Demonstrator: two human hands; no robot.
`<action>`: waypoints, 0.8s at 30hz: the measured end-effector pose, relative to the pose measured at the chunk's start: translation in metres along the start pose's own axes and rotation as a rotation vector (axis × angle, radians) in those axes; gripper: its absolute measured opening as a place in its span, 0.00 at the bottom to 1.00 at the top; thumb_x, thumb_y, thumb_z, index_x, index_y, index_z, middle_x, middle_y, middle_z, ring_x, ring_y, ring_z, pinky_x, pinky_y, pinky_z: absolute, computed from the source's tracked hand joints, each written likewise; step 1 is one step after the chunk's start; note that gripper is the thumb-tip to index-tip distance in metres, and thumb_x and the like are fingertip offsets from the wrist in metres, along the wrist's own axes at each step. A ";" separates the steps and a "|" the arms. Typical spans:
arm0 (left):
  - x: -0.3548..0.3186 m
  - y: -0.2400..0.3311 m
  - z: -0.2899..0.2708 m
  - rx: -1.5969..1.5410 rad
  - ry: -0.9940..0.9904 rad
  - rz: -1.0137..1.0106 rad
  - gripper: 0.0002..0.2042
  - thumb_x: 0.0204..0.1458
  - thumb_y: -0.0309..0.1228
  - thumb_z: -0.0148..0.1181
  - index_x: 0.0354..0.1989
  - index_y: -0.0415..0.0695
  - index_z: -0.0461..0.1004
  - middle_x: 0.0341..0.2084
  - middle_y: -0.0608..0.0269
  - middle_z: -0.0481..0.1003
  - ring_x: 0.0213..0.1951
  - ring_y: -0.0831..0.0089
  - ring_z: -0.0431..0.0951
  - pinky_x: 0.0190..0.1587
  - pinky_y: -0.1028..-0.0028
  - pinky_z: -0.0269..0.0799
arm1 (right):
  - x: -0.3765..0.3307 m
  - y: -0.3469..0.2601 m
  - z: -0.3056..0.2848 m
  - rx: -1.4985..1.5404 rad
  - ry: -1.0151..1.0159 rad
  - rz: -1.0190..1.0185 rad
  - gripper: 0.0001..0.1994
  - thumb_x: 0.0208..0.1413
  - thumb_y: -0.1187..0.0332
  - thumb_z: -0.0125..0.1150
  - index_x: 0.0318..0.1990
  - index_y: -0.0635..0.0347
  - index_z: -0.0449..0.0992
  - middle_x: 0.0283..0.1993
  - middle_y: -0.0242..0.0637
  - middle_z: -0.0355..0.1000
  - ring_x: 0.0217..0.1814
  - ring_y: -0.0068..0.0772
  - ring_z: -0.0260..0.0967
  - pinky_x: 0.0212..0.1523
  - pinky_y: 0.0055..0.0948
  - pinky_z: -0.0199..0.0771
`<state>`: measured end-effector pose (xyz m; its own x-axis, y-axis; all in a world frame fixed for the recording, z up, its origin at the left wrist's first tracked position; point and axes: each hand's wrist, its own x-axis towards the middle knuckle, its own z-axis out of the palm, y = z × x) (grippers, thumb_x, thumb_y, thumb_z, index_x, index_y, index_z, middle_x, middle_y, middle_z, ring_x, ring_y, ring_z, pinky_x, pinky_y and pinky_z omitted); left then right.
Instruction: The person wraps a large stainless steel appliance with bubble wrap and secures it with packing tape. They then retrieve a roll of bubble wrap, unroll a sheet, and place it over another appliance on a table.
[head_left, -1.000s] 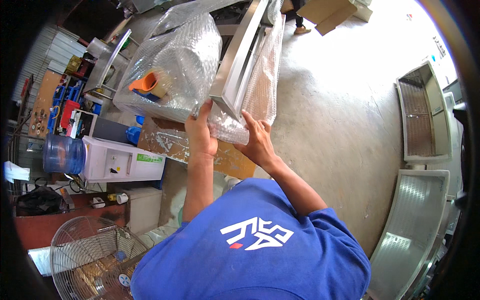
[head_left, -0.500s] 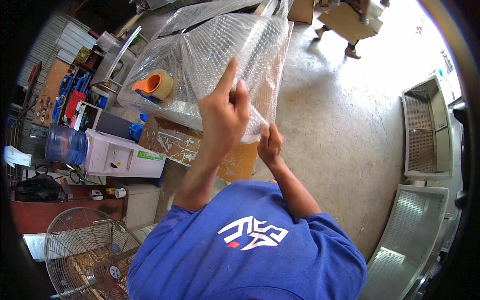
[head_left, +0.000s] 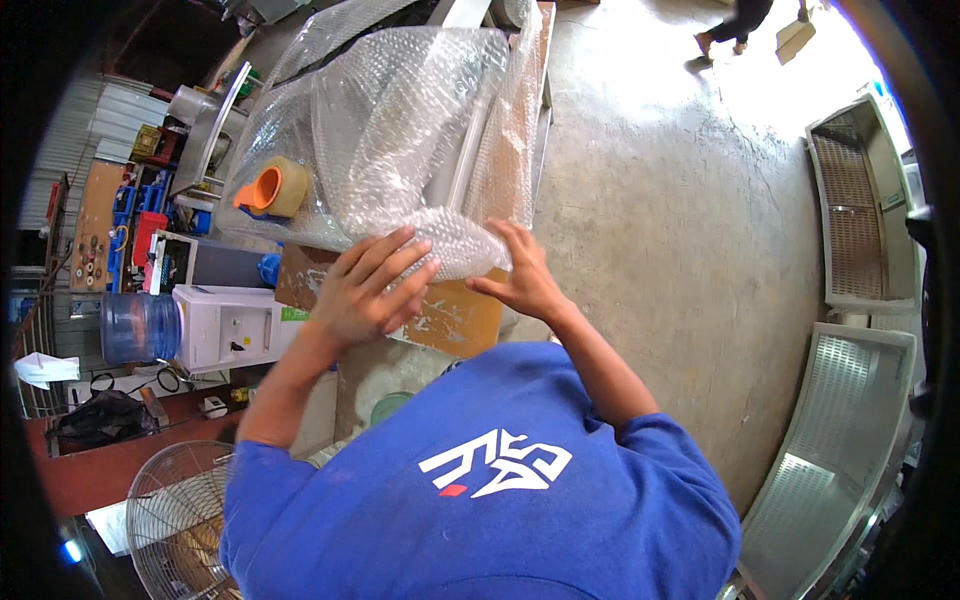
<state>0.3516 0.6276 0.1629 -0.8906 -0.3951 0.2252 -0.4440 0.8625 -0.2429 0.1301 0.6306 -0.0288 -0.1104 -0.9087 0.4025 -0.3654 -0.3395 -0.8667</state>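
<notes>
Left hand (head_left: pixel 375 285) has shifted down and leftward in the head view since the earlier frame; its fingers are extended and slightly parted beside the folded end of the bubble wrap (head_left: pixel 395 120), clenching nothing (fingertip contact cannot be told). Right hand (head_left: pixel 525 275), just right of centre, has thumb and fingers spread wide at the fold's right tip. Bubble wrap occupies the upper centre, over a metal bar (head_left: pixel 457 165). Tape dispenser (head_left: pixel 278 188) rests on it, upper left.

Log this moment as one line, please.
left hand: at bubble wrap | right hand: at wrap's near end | tape dispenser: on wrap
</notes>
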 end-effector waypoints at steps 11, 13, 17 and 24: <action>0.040 0.001 0.016 0.163 -0.109 0.124 0.17 0.54 0.31 0.56 0.53 0.48 0.76 0.56 0.62 0.72 0.62 0.67 0.67 0.67 0.63 0.56 | 0.035 0.083 0.019 0.261 0.171 0.317 0.12 0.61 0.72 0.55 0.50 0.65 0.74 0.30 0.49 0.77 0.33 0.43 0.77 0.40 0.34 0.76; 0.015 0.019 0.035 0.009 -0.074 0.223 0.17 0.50 0.30 0.55 0.49 0.42 0.77 0.49 0.59 0.74 0.58 0.64 0.70 0.64 0.63 0.62 | 0.011 0.081 0.012 0.198 0.061 0.301 0.25 0.57 0.58 0.64 0.59 0.61 0.69 0.48 0.52 0.72 0.51 0.47 0.71 0.54 0.41 0.70; 0.010 0.028 0.060 0.091 -0.217 0.292 0.14 0.49 0.30 0.54 0.43 0.38 0.78 0.43 0.57 0.76 0.54 0.63 0.72 0.63 0.64 0.62 | -0.051 0.096 0.021 -0.021 -0.142 0.249 0.45 0.44 0.44 0.74 0.67 0.54 0.61 0.72 0.55 0.47 0.73 0.59 0.46 0.71 0.53 0.49; 0.039 0.029 0.094 0.351 -0.518 0.301 0.20 0.50 0.32 0.52 0.48 0.31 0.75 0.49 0.52 0.75 0.55 0.61 0.71 0.64 0.61 0.58 | -0.042 0.129 0.060 0.123 0.069 0.451 0.14 0.53 0.66 0.66 0.47 0.56 0.79 0.54 0.59 0.70 0.64 0.52 0.64 0.60 0.40 0.67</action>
<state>0.2946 0.6078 0.0763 -0.8734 -0.3297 -0.3583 -0.0976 0.8395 -0.5345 0.1431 0.6101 -0.1754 -0.2953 -0.9554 -0.0068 -0.1557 0.0551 -0.9863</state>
